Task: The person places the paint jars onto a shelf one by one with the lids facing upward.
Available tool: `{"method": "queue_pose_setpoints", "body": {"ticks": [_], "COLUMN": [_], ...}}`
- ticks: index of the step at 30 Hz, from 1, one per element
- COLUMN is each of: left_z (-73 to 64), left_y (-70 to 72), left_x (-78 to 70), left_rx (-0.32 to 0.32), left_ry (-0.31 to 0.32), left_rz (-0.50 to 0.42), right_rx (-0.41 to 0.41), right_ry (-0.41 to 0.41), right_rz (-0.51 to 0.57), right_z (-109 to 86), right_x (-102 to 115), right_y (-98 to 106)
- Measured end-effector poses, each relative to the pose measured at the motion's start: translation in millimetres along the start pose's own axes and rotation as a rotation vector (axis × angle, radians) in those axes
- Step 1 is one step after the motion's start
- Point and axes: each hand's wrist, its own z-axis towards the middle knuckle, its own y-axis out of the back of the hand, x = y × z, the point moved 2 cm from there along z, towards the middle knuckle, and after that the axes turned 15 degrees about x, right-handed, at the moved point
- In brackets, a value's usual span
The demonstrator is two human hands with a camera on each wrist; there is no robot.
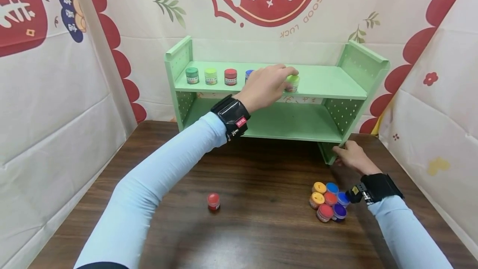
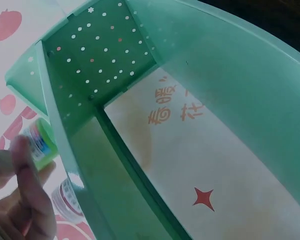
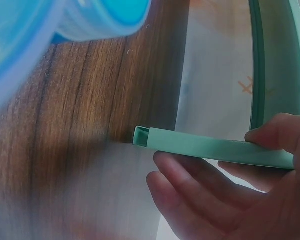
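My left hand (image 1: 266, 87) pinches a small light green paint jar (image 1: 293, 83) at the front of the upper board of the pale green shelf (image 1: 291, 121). In the left wrist view, thumb and fingers sit around that jar's labelled side. Low on the right, my right hand (image 1: 354, 157) grips the shelf's side panel (image 3: 200, 144), thumb on one face and fingers on the other. Left of my left hand, a dark green jar (image 1: 192, 76), another light green jar (image 1: 210, 77) and a red jar (image 1: 230, 77) stand in a row; a blue jar (image 1: 249, 74) is partly hidden by the hand.
On the brown wooden table (image 1: 257, 173), a cluster of orange, red, blue and purple jars (image 1: 325, 212) stands near my right wrist. A lone red-lidded jar (image 1: 213, 201) stands left of centre. Printed cloth (image 1: 130, 53) hangs behind the shelf and at both sides.
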Motion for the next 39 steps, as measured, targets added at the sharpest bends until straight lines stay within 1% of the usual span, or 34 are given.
{"method": "queue_pose_setpoints", "body": {"ticks": [6,9,13,21,27,31,36,39], "left_z": [11.8,14.4,16.6,16.5,17.3,17.1,13.4,7.8], "left_y": [-3.2,-5.0,-6.9,-6.8,-6.5,-7.0,-9.0,-8.8], "left_x": [-6.2,-7.0,-7.2,-5.4,-6.1,-5.4,-1.5,1.9], "left_rx": [0.003,-0.007,-0.027,-0.012,-0.036,-0.036,-0.039,-0.07], "left_ry": [0.064,0.079,0.081,0.096,0.085,0.083,0.086,0.083], "left_rz": [0.089,0.112,0.121,0.119,0.123,0.109,0.073,0.072], "right_rx": [0.002,0.007,0.008,0.011,0.006,0.005,0.006,0.006], "right_ry": [-0.006,-0.01,-0.014,-0.014,-0.017,-0.019,-0.03,-0.033], "right_rz": [-0.004,-0.007,-0.008,-0.005,-0.017,-0.02,-0.019,-0.026], "right_z": [-0.4,-0.2,-1.3,-2.0,-1.9,-1.8,-1.3,-1.2], "right_x": [0,1,1,4,3,3,4,4], "right_y": [1,1,0,0,0,0,0,0]}}
